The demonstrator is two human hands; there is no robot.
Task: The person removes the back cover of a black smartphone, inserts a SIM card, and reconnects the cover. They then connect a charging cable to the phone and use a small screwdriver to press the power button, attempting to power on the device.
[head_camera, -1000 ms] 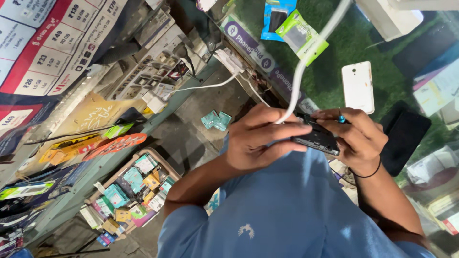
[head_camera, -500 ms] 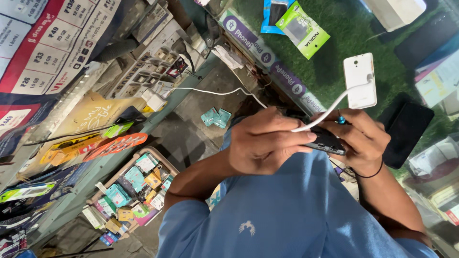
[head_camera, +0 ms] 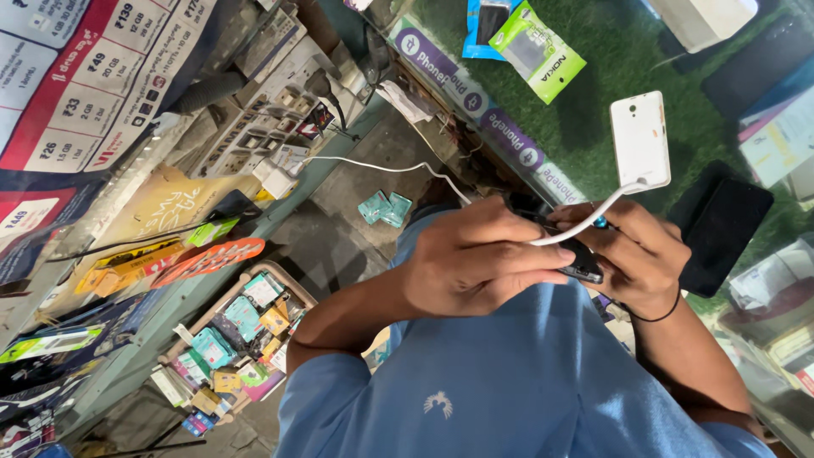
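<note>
Biggest thing in shot is the blue shirt (head_camera: 526,390) filling the bottom middle, both forearms coming up out of it. Upper left is a red and white price poster (head_camera: 76,76), and the upper right is a green mat (head_camera: 593,102) on a counter. Lower left there's a wooden tray (head_camera: 292,284) stuffed with small colourful packets.

Then the hands, dead centre. The left hand (head_camera: 479,263) is curled shut over the near end of a dark phone (head_camera: 583,265), and the right hand (head_camera: 649,254) clamps the far end with its fingers wrapped round. So the phone is pinched between both hands, just above the shirt.

Above and right of the hands, a white phone (head_camera: 640,140) lies on the mat, with a black slab (head_camera: 721,233) beside it that's either a phone or a case. A green packet (head_camera: 536,51) sits at the top. A white cable (head_camera: 585,222) runs from the white phone's lower edge down into the grip.

My read is that this is the fiddly bit, working on the dark phone's end where the cable comes in. Anything after this needs a steady hold from the right hand and fine fingertip work from the left.

Hard to tell:
- The left hand hides most of the dark phone, so I can't see if the cable is actually plugged into it.
- There's a tiny blue bit (head_camera: 600,222) by the right fingers, no idea what it is.
- The right edge of the counter is cut off.
</note>
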